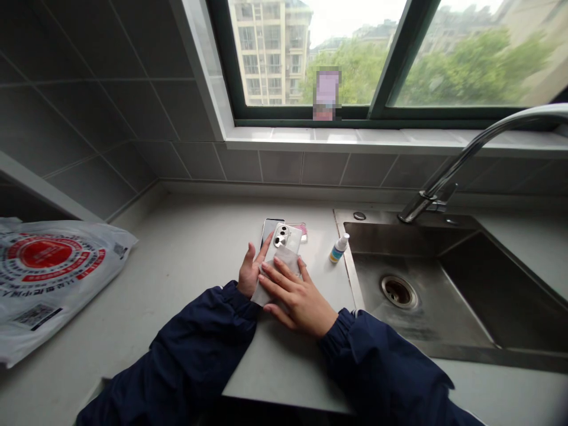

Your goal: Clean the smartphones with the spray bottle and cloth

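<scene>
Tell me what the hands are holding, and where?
The left hand grips the white phone by its lower left edge. The right hand presses a grey cloth flat on the phone's back.

White phone [288, 235] in left hand [248, 274], grey cloth [287, 256] on it under right hand [298, 300], spray bottle [339, 248] nearby.

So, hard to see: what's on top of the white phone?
A grey cloth covers the white phone's lower part under the right hand; its camera end shows. The covered back is hidden.
</scene>
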A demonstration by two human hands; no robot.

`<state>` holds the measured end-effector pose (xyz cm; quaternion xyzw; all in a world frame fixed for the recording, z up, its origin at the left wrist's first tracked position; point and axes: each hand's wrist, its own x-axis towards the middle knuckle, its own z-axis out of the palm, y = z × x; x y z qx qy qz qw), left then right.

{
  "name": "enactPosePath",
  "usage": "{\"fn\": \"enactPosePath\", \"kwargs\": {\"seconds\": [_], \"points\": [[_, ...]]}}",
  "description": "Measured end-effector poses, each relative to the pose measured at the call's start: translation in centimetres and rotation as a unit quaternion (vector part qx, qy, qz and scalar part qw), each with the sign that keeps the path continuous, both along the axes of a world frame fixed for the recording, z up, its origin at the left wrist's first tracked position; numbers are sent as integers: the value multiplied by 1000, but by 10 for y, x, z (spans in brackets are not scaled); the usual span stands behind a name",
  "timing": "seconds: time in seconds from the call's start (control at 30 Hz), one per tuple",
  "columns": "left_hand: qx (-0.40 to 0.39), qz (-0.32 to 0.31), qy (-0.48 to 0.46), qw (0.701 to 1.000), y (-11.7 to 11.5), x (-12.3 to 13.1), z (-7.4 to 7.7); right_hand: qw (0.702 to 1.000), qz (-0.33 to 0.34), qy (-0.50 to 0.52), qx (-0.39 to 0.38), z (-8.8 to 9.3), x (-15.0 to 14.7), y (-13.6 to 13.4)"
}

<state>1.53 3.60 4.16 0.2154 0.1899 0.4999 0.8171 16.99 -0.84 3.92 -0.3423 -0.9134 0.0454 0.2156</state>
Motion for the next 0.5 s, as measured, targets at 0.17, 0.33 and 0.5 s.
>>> {"fn": "enactPosePath", "kwargs": {"seconds": [0.17, 0.33, 0.5], "points": [[-20, 30, -9, 999, 4, -7, 7, 1000, 2, 10, 19, -6, 1, 1], [-20, 60, -9, 998, 9, -11, 7, 999, -25, 37, 25, -9, 2, 3], [-27, 68, -23, 997, 7, -7, 11, 997, -46, 54, 22, -2, 1, 2]]}}
